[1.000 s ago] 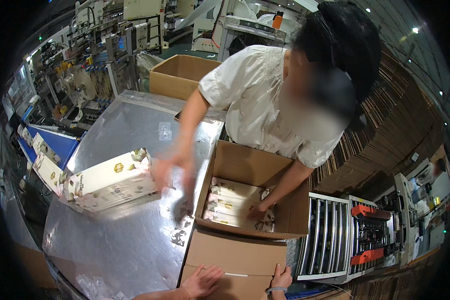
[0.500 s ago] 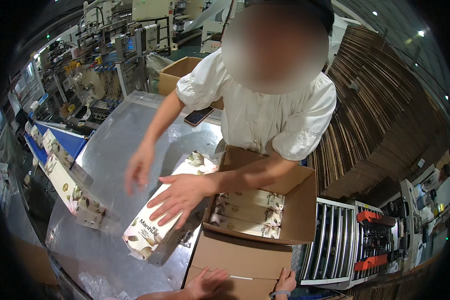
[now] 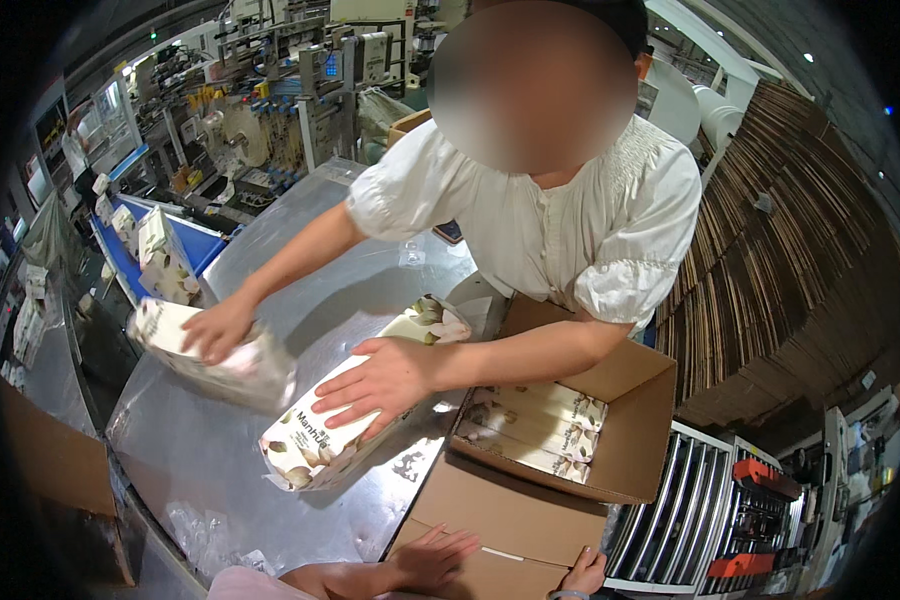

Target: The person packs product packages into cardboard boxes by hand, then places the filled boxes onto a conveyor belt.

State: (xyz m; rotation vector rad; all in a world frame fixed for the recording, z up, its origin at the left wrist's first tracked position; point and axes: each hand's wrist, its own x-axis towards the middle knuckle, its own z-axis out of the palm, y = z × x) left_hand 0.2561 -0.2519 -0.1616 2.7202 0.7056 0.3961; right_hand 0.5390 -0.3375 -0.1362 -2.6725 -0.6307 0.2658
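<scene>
My left hand [image 3: 435,560] lies on the brown cardboard carton [image 3: 505,520] at the bottom, its fingers stretched out. At the same carton's right edge, my right hand [image 3: 584,572] is closed, gripping the cardboard. Just beyond stands an open carton [image 3: 642,420] with several white flower-printed packs [image 3: 530,425] inside. Across the table a co-worker in a white blouse rests one hand [image 3: 385,382] on a long flower-printed pack [image 3: 315,440]. The co-worker's other hand [image 3: 220,328] is on a second pack [image 3: 175,330], which is blurred by motion.
A metal table [image 3: 350,525] spreads to my left, with crumpled clear plastic [image 3: 205,535] near its front edge. More packs sit on a blue conveyor [image 3: 205,245] at far left. A roller conveyor [image 3: 670,500] lies right, below stacked flat cardboard [image 3: 780,270]. Machinery stands behind.
The co-worker's free hand has reached left onto the second pack, which has shifted and tilted. My view has swung a little, moving the scene within the picture. My hands stay on the carton.
</scene>
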